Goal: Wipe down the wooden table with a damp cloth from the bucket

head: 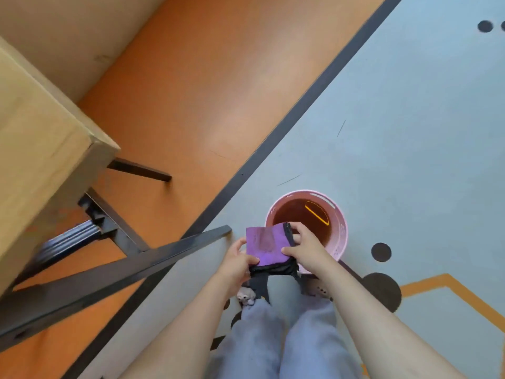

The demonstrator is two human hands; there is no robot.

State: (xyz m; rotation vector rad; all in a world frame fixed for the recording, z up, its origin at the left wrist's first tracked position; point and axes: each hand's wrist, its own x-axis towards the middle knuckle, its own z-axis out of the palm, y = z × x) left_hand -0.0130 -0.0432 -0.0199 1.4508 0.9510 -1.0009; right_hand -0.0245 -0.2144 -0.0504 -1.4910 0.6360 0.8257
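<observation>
1. Cloth [263, 243]: purple with a dark underside, folded, held in the air between both hands. In this view it overlaps the near left rim of the bucket.
2. Left hand [236, 262]: fingers [252, 260] pinch the cloth's near left corner.
3. Right hand [306, 244]: fingers curled round the cloth's right edge, thumb pressed on the purple face.
4. Bucket [343, 228]: pink, round, upright on the floor [410, 132] just ahead of the person's feet, holding dark water.
5. Tabletop [35, 149]: pale wood, at the left, well apart from the cloth, with black metal legs [136, 266] beneath it.
6. Dark stripe [300, 110]: divides the orange floor under the table from the grey-blue floor under the bucket.
</observation>
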